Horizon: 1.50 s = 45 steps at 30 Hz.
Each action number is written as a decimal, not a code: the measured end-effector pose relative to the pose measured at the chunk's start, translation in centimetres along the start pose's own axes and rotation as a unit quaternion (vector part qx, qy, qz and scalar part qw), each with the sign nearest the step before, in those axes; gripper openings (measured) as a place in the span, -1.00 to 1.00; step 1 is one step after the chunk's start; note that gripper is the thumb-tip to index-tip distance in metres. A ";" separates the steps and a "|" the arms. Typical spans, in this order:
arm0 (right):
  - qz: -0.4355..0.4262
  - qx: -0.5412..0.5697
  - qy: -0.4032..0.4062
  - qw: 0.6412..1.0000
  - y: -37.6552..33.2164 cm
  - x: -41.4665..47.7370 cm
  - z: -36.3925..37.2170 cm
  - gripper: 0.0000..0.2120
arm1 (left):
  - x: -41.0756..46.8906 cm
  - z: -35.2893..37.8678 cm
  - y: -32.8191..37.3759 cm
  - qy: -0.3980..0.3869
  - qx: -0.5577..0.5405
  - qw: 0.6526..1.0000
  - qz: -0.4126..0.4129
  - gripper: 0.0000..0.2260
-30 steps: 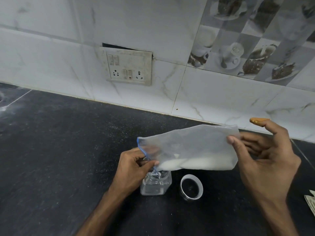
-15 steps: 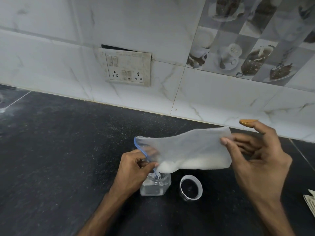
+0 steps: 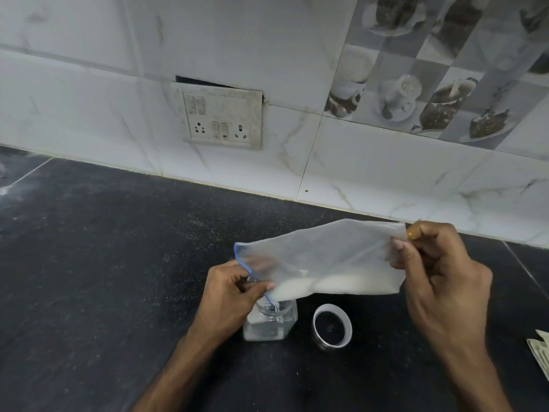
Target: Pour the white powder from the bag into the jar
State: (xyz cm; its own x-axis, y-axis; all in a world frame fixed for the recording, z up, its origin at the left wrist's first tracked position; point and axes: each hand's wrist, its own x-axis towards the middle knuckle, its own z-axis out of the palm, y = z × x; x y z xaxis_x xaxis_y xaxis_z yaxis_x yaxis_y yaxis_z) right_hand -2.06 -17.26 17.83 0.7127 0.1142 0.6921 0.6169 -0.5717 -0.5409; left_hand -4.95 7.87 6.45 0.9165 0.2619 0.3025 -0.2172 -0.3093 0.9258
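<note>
Over a dark countertop (image 3: 89, 278), two hands tilt a bag (image 3: 320, 260) above a jar (image 3: 270, 322).
The left hand (image 3: 228, 295) pinches its blue-edged mouth, the right hand (image 3: 439, 281) its far end; white powder (image 3: 326, 285) lines the bottom.

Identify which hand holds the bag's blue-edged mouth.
The left hand pinches it over the jar; the right hand grips the plain end of the bag, held higher.
</note>
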 end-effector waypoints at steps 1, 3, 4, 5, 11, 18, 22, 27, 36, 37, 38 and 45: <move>-0.007 -0.004 0.004 1.000 -0.2 0.0 0.0 -0.85 | 0.0 0.0 0.2 0.001 0.001 1.000 -0.001 -0.74; -0.008 0.001 0.021 1.000 -0.4 0.0 0.0 -0.83 | 0.0 0.0 0.4 0.003 -0.002 1.000 0.007 -0.64; -0.008 0.004 0.027 1.000 -0.4 0.1 0.0 -0.81 | 0.0 -0.1 0.4 0.003 -0.003 1.000 0.009 -0.63; -0.012 0.000 0.031 0.999 -0.5 0.1 0.1 -0.81 | -0.1 -0.1 0.2 0.003 0.000 1.000 0.008 -0.65; -0.015 -0.010 0.041 0.999 -0.8 0.0 0.2 -0.76 | 0.0 0.0 0.4 0.004 0.000 1.000 0.013 -0.62; -0.014 -0.009 0.059 0.998 -0.8 0.0 0.4 -0.76 | 0.0 0.0 0.5 0.003 -0.020 1.000 0.009 -0.59; 0.002 0.004 0.071 0.997 -0.9 0.1 0.4 -0.74 | 0.0 0.1 0.5 -0.002 -0.025 1.000 0.018 -0.57; 0.009 0.004 0.071 0.997 -0.8 0.0 0.5 -0.72 | 0.0 0.0 0.2 0.007 -0.024 0.999 0.020 -0.56; 0.015 0.007 0.070 0.997 -0.9 -0.2 0.5 -0.70 | 0.1 -0.1 0.1 0.005 -0.033 0.999 0.021 -0.53; 0.017 0.010 0.073 0.997 -0.9 -0.1 0.5 -0.70 | 0.1 -0.1 0.1 0.004 -0.032 0.999 0.022 -0.53; 0.015 0.011 0.072 0.997 -0.9 -0.1 0.5 -0.70 | 0.1 -0.1 0.1 0.004 -0.030 0.999 0.025 -0.53; 0.009 0.008 0.062 0.998 -1.2 -0.1 0.4 -0.69 | 0.1 -0.2 0.4 0.001 -0.023 0.999 0.035 -0.52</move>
State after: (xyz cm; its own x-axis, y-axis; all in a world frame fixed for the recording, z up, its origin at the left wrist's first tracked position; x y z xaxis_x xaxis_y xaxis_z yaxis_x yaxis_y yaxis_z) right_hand -2.70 -16.27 18.21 0.6775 0.0018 0.7356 0.6105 -0.5591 -0.5609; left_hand -5.01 7.99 6.87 0.8983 0.2422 0.3666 -0.2957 -0.2840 0.9121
